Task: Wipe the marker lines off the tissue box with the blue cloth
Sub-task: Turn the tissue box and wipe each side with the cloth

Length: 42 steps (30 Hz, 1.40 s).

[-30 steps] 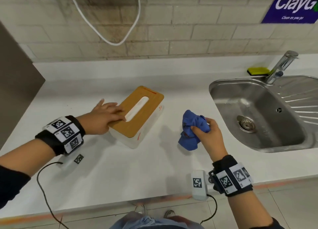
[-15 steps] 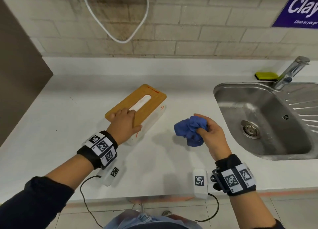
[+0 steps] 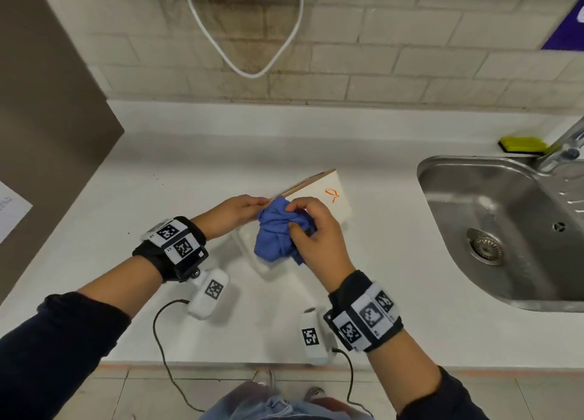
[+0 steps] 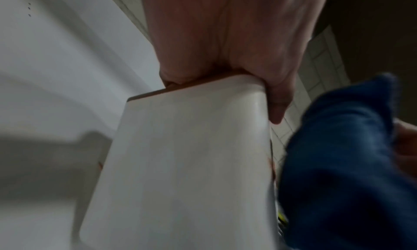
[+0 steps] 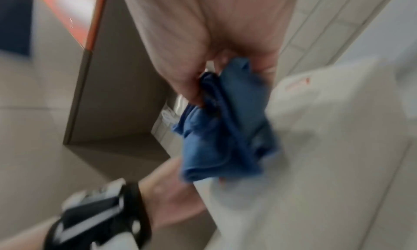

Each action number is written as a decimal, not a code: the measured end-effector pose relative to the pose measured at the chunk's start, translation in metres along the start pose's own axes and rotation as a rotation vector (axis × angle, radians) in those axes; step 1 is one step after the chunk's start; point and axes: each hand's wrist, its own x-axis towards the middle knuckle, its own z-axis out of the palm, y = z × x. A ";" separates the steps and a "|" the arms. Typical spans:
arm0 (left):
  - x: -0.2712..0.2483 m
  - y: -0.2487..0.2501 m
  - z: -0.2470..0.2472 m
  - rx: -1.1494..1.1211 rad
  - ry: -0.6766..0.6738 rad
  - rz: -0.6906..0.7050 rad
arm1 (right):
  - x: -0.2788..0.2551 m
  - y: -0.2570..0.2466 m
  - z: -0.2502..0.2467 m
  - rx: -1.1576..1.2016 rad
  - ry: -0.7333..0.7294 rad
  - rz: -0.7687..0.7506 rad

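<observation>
The tissue box [image 3: 319, 195], white with a wooden lid, is tipped up on its side on the white counter. An orange marker squiggle [image 3: 332, 193] shows on its white face. My left hand [image 3: 235, 211] grips the box at its lid edge, thumb on the white side [image 4: 276, 111]. My right hand [image 3: 311, 230] holds the bunched blue cloth [image 3: 275, 233] against the near part of the box. In the right wrist view the cloth [image 5: 225, 129] hangs from my fingers beside the blurred box [image 5: 327, 129], with faint orange marks [image 5: 297, 83].
A steel sink [image 3: 442, 173] with a faucet [image 3: 565, 148] and a yellow sponge [image 3: 521, 144] lies to the right. A brown panel [image 3: 47, 135] stands at the left. A white cable [image 3: 249, 72] loops on the tiled wall. The counter's front edge [image 3: 221, 364] is close.
My left hand shifted along the lid and tipped the flat box up onto its side. My right hand carried the cloth left, up against the box.
</observation>
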 end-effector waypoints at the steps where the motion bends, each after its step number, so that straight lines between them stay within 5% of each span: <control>1: 0.000 0.002 0.000 -0.032 -0.005 -0.008 | 0.002 0.002 0.009 -0.055 0.034 -0.023; 10: 0.014 -0.006 -0.009 -0.082 -0.072 0.020 | -0.011 0.029 0.061 -0.310 0.114 0.025; 19: 0.021 -0.012 -0.023 -0.073 -0.066 -0.038 | -0.005 0.048 0.059 -0.366 0.082 -0.200; 24: 0.022 -0.009 -0.029 -0.047 -0.083 0.023 | -0.003 0.053 0.061 -0.492 -0.088 -0.364; 29: 0.028 -0.012 -0.027 0.398 -0.215 0.139 | -0.018 0.072 0.070 -0.688 -0.406 -0.446; 34: 0.034 -0.032 -0.018 0.673 -0.098 0.201 | -0.024 0.076 0.025 -0.624 -0.454 -0.233; 38: 0.035 -0.032 -0.018 0.756 -0.125 0.192 | -0.025 0.059 -0.022 -0.398 -0.205 0.096; 42: 0.030 -0.026 -0.005 0.859 0.036 0.208 | -0.020 0.043 -0.058 -0.060 0.084 0.357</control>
